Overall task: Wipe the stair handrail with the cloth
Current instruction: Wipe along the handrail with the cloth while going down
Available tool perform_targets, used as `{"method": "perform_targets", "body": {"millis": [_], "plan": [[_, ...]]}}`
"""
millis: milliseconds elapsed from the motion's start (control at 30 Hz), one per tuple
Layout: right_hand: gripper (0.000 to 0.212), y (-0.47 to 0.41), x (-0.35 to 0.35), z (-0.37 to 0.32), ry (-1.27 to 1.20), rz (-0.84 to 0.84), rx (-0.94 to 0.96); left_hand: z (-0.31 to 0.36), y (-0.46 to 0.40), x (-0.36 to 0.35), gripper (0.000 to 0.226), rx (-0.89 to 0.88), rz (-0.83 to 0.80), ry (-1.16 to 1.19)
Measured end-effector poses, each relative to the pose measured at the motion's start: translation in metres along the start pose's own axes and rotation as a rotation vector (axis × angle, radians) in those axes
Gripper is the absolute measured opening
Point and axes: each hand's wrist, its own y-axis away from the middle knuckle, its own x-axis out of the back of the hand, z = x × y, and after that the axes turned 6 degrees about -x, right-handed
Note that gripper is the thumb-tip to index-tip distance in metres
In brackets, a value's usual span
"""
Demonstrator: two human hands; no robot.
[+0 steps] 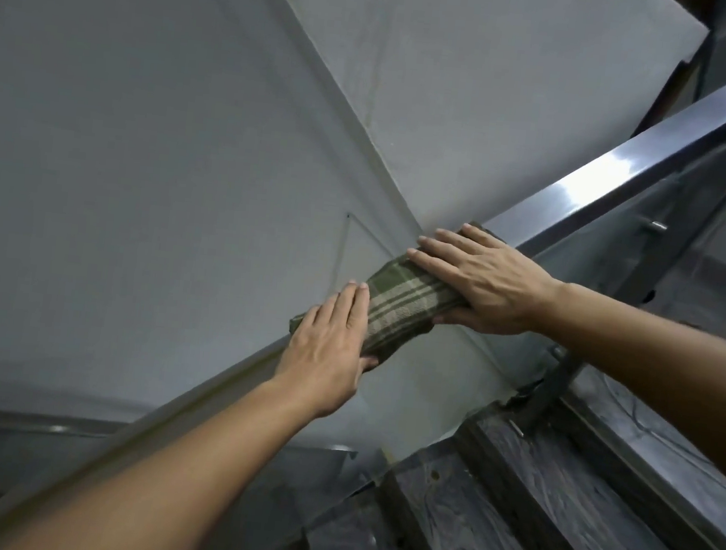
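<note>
The green plaid cloth (398, 305) lies draped over the metal handrail (609, 175), partway along its slope, above the dark steps (553, 496). The left hand (330, 352) presses flat on its lower end, fingers together and thumb tucked under the cloth. The right hand (481, 282) covers the upper end, fingers slightly spread, thumb beneath.

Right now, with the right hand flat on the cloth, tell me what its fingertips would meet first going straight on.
The right hand points left across the cloth and handrail; past the rail's edge, probably open air, then the grey wall, though depth is unclear.
</note>
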Motion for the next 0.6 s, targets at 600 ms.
{"method": "perform_targets", "body": {"millis": [600], "plan": [[0.067, -0.021, -0.008, -0.102, 0.021, 0.043, 0.082, -0.061, 0.096, -0.016, 0.084, 0.049, 0.005, -0.077]]}}
